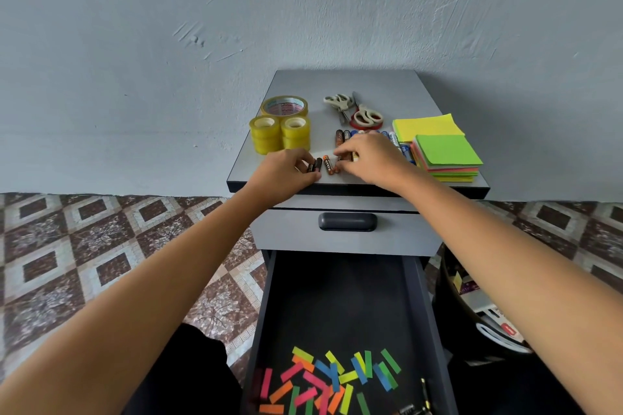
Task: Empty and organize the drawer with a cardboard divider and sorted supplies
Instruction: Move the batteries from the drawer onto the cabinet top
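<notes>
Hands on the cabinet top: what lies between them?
Head view: orange batteries lie between the left hand, pinching a dark battery, and the right hand.

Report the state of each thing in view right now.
Top drawer, closed.
Lower drawer, pulled open.
Paper strips, loose in the lower drawer.
Left hand, pinching a dark battery on the cabinet top.
Right hand, fingers on the batteries; grip unclear.
Scissors, two pairs, lying flat.
Sticky notes, stacked.
Tape rolls, small ones stacked.

Likely a room in a home: patterned floor tiles (101, 246), painted plaster wall (303, 10), small drawer cabinet (404, 239).
</notes>
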A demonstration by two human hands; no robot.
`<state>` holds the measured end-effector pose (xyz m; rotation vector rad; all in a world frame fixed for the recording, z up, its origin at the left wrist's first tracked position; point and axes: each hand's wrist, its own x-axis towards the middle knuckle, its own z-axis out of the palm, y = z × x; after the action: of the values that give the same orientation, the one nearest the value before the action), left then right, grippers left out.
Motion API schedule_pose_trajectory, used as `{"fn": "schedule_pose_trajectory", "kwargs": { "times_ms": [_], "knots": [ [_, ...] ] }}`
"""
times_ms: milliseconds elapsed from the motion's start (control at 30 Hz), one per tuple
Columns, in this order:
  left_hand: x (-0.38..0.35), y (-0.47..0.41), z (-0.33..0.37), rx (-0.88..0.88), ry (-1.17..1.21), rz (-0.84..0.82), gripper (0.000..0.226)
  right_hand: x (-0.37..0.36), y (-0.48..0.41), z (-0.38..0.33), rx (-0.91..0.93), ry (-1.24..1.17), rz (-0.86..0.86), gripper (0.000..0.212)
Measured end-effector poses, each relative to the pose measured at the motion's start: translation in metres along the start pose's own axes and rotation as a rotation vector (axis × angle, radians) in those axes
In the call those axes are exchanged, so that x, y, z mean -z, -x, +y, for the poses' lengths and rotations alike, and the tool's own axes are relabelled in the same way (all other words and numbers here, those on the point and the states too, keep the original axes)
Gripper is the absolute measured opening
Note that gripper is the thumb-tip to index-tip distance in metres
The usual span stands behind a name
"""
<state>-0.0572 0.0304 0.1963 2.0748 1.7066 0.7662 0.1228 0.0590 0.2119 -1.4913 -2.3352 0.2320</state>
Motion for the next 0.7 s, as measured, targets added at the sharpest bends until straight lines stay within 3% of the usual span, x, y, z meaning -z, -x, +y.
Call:
{"fn": "schedule_pose_trajectory", "kwargs": {
  "times_ms": [233, 700],
  "knots": [
    [-0.006, -0.006, 0.002, -0.04, -0.005, 0.015, 0.027, -0.005, 0.003, -0.008, 0.124, 0.184, -0.035, 0.034],
    [-0.022, -0.03, 0.007, -0.049, -0.005, 0.058, 0.029, -0.018, -0.006, 0.008, 0.027, 0.149, 0.069, 0.03]
  ]
}}
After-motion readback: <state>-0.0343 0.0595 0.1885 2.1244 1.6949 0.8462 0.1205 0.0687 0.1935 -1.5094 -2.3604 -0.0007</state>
